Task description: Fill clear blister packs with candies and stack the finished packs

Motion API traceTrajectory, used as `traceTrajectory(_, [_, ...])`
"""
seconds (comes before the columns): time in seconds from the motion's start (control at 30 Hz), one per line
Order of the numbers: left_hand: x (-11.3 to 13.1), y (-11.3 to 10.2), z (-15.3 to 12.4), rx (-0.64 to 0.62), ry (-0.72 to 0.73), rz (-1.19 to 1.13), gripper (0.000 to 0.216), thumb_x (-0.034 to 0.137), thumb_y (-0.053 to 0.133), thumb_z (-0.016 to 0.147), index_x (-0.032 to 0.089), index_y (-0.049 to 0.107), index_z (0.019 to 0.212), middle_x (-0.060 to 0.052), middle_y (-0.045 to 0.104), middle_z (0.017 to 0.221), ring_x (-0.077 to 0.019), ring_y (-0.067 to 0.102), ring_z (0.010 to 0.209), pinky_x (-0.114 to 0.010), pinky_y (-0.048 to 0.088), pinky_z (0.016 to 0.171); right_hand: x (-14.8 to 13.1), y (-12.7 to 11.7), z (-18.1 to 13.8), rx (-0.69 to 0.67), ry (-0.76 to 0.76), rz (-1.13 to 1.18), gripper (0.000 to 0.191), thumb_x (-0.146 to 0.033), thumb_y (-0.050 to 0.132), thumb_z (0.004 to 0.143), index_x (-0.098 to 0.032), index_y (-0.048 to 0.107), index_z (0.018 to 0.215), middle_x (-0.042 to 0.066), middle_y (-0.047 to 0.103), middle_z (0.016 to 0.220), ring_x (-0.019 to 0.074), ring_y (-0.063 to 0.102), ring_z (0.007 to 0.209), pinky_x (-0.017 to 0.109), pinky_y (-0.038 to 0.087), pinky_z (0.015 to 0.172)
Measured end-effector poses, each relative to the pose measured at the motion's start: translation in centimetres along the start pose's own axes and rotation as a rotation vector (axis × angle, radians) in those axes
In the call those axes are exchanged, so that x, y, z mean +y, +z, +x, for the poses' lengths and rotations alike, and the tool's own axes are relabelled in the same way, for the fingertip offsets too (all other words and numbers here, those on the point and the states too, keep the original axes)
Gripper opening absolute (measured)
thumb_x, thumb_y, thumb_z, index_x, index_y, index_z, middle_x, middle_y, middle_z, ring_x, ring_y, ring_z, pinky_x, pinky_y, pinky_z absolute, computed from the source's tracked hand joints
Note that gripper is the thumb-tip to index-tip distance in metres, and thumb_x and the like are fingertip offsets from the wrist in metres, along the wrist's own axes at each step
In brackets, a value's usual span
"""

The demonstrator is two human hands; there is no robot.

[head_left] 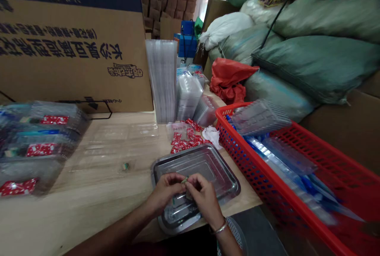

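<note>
My left hand point(164, 194) and my right hand point(204, 198) meet above a stainless steel tray point(219, 170), and the fingertips of both pinch a small greenish item point(184, 180). The item is mostly hidden by my fingers, so its exact kind cannot be told. A clear plastic piece point(178, 208) lies in the tray under my hands. A similar tiny item point(125, 166) lies on the wooden table point(97, 184) to the left of the tray. Beyond the tray is a heap of small red sachets point(185, 143).
A red plastic mesh basket point(261, 178) full of clear plastic packs and blue items stands to the right. Filled clear packs point(35, 145) lie at the left. Stacked clear trays point(162, 77), a large cardboard box point(74, 42) and bulging green sacks point(320, 65) rise behind.
</note>
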State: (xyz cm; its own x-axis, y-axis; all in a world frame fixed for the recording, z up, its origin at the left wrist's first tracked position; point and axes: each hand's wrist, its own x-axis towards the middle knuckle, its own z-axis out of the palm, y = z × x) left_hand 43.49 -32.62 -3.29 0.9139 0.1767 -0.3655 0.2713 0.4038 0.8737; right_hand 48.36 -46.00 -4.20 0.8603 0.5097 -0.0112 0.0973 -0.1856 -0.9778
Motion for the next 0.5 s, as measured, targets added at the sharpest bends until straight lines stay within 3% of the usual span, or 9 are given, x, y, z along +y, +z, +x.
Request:
traceTrajectory(0.1, [0.4, -0.9, -0.4, 0.022, -0.029, 0.051, 0.030, 0.035, 0.081, 0.049, 0.013, 0.066, 0.064, 0.002, 0.060, 0.057, -0.0077, 0.050, 0.052, -0.020, 0.039, 0.054, 0.6, -0.9, 0.4, 0.004, -0.030, -0.088, 0.024, -0.038, 0.052, 0.084, -0.017, 0.062, 0.079, 0.002, 0.062, 0.070, 0.0155, 0.056, 0.066, 0.024, 0.042, 0.060])
traceTrajectory(0.23, [0.5, -2.0, -0.8, 0.059, -0.065, 0.096, 0.038, 0.042, 0.081, 0.048, 0.014, 0.062, 0.065, 0.003, 0.058, 0.058, -0.0096, 0.052, 0.052, -0.020, 0.039, 0.050, 1.4, -2.7, 2.0, 0.081, -0.142, -0.399, 0.019, -0.024, 0.047, 0.087, -0.018, 0.065, 0.091, 0.006, 0.063, 0.086, 0.0191, 0.059, 0.082, 0.029, 0.044, 0.074])
traceTrajectory(0.4, [0.2, -2.3, -0.9, 0.048, 0.010, 0.100, 0.033, 0.037, 0.080, 0.051, 0.013, 0.061, 0.065, 0.003, 0.057, 0.056, -0.0078, 0.048, 0.051, -0.019, 0.037, 0.050, 1.2, -2.4, 3.3, -0.167, -0.252, -0.687, 0.017, -0.009, 0.050, 0.080, -0.020, 0.063, 0.083, 0.004, 0.057, 0.086, 0.0189, 0.054, 0.085, 0.030, 0.042, 0.076])
traceTrajectory(0.5, [0.3, -2.2, -0.9, 0.072, 0.038, 0.041, 0.037, 0.034, 0.080, 0.051, 0.014, 0.066, 0.079, 0.003, 0.060, 0.062, -0.0086, 0.050, 0.055, -0.020, 0.039, 0.055, 0.5, -1.9, 3.0, -0.180, -0.224, -0.637, 0.014, -0.007, 0.049, 0.077, -0.018, 0.056, 0.074, 0.002, 0.055, 0.077, 0.0171, 0.053, 0.076, 0.028, 0.040, 0.070])
